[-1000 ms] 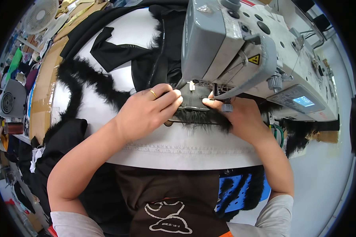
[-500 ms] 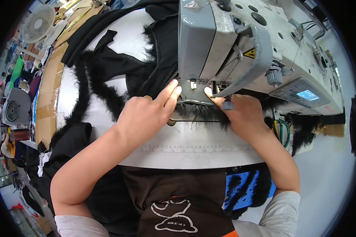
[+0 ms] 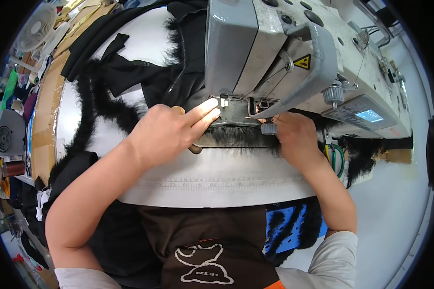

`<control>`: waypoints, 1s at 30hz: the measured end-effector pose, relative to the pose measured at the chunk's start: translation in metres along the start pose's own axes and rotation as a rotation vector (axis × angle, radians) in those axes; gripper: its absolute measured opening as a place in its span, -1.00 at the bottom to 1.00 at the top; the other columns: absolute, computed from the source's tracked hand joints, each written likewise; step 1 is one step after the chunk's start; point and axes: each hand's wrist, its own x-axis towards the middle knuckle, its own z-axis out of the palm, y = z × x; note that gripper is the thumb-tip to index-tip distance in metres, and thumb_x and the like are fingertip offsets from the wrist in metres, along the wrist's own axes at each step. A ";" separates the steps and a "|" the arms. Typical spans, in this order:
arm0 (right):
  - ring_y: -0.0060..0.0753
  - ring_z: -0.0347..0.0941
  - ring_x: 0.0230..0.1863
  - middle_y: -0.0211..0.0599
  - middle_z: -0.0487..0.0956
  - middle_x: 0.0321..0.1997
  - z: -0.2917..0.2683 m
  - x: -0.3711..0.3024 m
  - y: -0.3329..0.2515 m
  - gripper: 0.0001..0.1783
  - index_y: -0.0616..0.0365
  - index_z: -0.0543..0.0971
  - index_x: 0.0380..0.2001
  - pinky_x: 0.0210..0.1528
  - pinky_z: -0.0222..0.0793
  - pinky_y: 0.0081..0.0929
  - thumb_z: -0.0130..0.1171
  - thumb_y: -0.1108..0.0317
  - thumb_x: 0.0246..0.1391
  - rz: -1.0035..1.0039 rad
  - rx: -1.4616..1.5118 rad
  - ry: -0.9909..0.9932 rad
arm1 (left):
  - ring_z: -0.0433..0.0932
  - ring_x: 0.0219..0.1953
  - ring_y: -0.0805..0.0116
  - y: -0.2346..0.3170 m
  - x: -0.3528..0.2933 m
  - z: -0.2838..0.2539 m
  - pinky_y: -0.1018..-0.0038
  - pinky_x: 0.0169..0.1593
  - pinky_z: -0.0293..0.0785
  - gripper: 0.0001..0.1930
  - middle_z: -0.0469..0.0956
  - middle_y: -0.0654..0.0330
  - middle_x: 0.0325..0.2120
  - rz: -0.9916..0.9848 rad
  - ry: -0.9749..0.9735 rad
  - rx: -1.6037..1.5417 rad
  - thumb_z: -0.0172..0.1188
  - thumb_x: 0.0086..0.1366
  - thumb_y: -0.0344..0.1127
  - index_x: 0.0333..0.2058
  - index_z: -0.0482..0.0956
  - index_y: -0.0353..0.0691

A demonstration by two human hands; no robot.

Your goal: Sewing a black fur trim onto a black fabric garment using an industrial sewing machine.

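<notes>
Touching the black cloth (image 3: 233, 116) at centre frame, our left hand (image 3: 165, 129) has fingers outstretched; our right hand (image 3: 296, 136) hides its grip, we can't tell; likely light, floppy cloth, best held flat near its edges.

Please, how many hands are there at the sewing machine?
2: the left hand touches the dark fabric from the left side; the right hand, partly hidden by the sewing machine, is at its right side.
</notes>
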 end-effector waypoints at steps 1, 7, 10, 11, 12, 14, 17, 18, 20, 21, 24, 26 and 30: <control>-0.29 0.64 -0.19 -0.44 0.63 0.12 0.000 0.000 -0.001 -0.47 -0.04 0.65 0.05 -0.16 0.55 -0.33 0.17 0.54 -0.06 0.017 0.001 -0.014 | 0.62 -0.42 0.42 -0.003 0.000 0.001 0.44 -0.40 0.57 -0.41 0.51 0.23 0.22 -0.007 0.007 -0.002 0.21 0.21 -0.33 0.26 0.53 -0.10; -0.29 0.65 -0.15 -0.41 0.64 0.12 -0.003 0.000 -0.005 -0.47 -0.03 0.66 0.06 -0.14 0.55 -0.31 0.16 0.54 -0.05 0.048 -0.010 -0.059 | 0.61 -0.39 0.34 -0.013 0.003 0.006 0.36 -0.40 0.55 -0.56 0.56 0.33 -0.16 -0.001 0.079 -0.075 0.25 0.07 -0.39 0.00 0.59 -0.14; -0.28 0.65 -0.15 -0.41 0.66 0.09 -0.003 0.000 -0.005 -0.48 -0.01 0.67 0.05 -0.15 0.54 -0.30 0.16 0.54 -0.05 0.050 -0.004 -0.059 | 0.62 -0.39 0.33 -0.014 0.003 0.002 0.36 -0.40 0.56 -0.58 0.59 0.33 -0.17 0.007 0.091 -0.079 0.25 0.09 -0.38 -0.01 0.59 -0.13; -0.28 0.65 -0.16 -0.41 0.67 0.07 -0.002 -0.001 -0.005 -0.48 0.00 0.67 0.04 -0.15 0.54 -0.29 0.16 0.54 -0.05 0.048 -0.012 -0.049 | 0.62 -0.39 0.33 -0.015 0.003 0.003 0.36 -0.40 0.56 -0.58 0.59 0.33 -0.17 0.002 0.090 -0.079 0.25 0.09 -0.38 -0.01 0.59 -0.13; -0.25 0.65 -0.15 -0.43 0.68 0.05 -0.002 -0.002 -0.005 -0.48 0.00 0.68 0.04 -0.16 0.53 -0.27 0.16 0.54 -0.05 0.050 0.000 -0.054 | 0.62 -0.39 0.33 -0.017 0.003 0.005 0.35 -0.40 0.56 -0.58 0.61 0.33 -0.20 0.009 0.111 -0.097 0.25 0.09 -0.38 -0.01 0.59 -0.13; -0.24 0.65 -0.14 -0.44 0.68 0.05 -0.003 -0.005 -0.003 -0.49 0.00 0.68 0.03 -0.17 0.53 -0.27 0.16 0.55 -0.06 0.059 -0.016 -0.080 | 0.63 -0.39 0.33 -0.018 0.005 0.007 0.35 -0.40 0.57 -0.58 0.62 0.33 -0.22 0.019 0.134 -0.118 0.25 0.10 -0.38 0.00 0.59 -0.13; -0.24 0.65 -0.13 -0.45 0.69 0.04 -0.004 -0.004 -0.005 -0.51 -0.01 0.69 0.00 -0.18 0.54 -0.27 0.16 0.55 -0.06 0.079 -0.074 -0.105 | 0.63 -0.39 0.32 -0.018 0.007 0.005 0.35 -0.40 0.57 -0.59 0.63 0.32 -0.31 0.008 0.116 -0.122 0.24 0.10 -0.39 -0.01 0.62 -0.13; -0.24 0.66 -0.12 -0.45 0.69 0.04 -0.004 -0.004 -0.006 -0.52 -0.01 0.70 -0.02 -0.18 0.54 -0.28 0.15 0.56 -0.06 0.089 -0.115 -0.106 | 0.64 -0.39 0.32 -0.018 0.007 0.005 0.36 -0.40 0.56 -0.57 0.63 0.32 -0.34 0.006 0.117 -0.131 0.24 0.10 -0.38 0.01 0.63 -0.13; -0.23 0.66 -0.12 -0.44 0.70 0.03 -0.003 -0.004 -0.006 -0.53 0.00 0.70 -0.03 -0.17 0.54 -0.26 0.15 0.57 -0.06 0.109 -0.098 -0.102 | 0.64 -0.39 0.32 -0.018 0.008 0.003 0.36 -0.40 0.56 -0.56 0.63 0.32 -0.37 0.004 0.121 -0.142 0.23 0.10 -0.38 0.03 0.64 -0.12; -0.22 0.66 -0.12 -0.43 0.70 0.03 -0.002 -0.004 -0.006 -0.54 0.00 0.70 -0.05 -0.17 0.54 -0.25 0.14 0.58 -0.05 0.129 -0.080 -0.098 | 0.64 -0.39 0.32 -0.017 0.009 0.001 0.36 -0.39 0.56 -0.54 0.63 0.32 -0.38 -0.007 0.114 -0.134 0.23 0.10 -0.39 0.05 0.65 -0.11; -0.19 0.66 -0.10 -0.40 0.70 0.01 -0.002 0.000 -0.007 -0.54 0.02 0.70 -0.06 -0.15 0.55 -0.21 0.12 0.59 -0.05 0.136 -0.031 -0.088 | 0.64 -0.37 0.31 -0.018 0.011 0.001 0.37 -0.36 0.57 -0.49 0.64 0.31 -0.36 -0.022 0.093 -0.120 0.22 0.11 -0.41 0.10 0.64 -0.10; -0.17 0.65 -0.12 -0.39 0.70 -0.05 -0.003 0.001 -0.008 -0.57 0.04 0.69 -0.09 -0.14 0.55 -0.19 0.13 0.59 -0.07 0.133 -0.011 -0.085 | 0.64 -0.37 0.30 -0.019 0.009 0.005 0.37 -0.35 0.57 -0.46 0.65 0.30 -0.33 -0.026 0.078 -0.116 0.21 0.11 -0.42 0.14 0.62 -0.10; -0.12 0.62 -0.17 -0.34 0.65 -0.24 0.000 0.004 -0.002 -0.65 0.10 0.68 -0.21 -0.17 0.52 -0.18 0.17 0.58 -0.16 0.040 0.028 -0.057 | 0.63 -0.33 0.28 -0.018 0.004 0.013 0.37 -0.31 0.58 -0.42 0.65 0.27 -0.16 -0.017 0.068 -0.155 0.17 0.15 -0.45 0.21 0.55 -0.13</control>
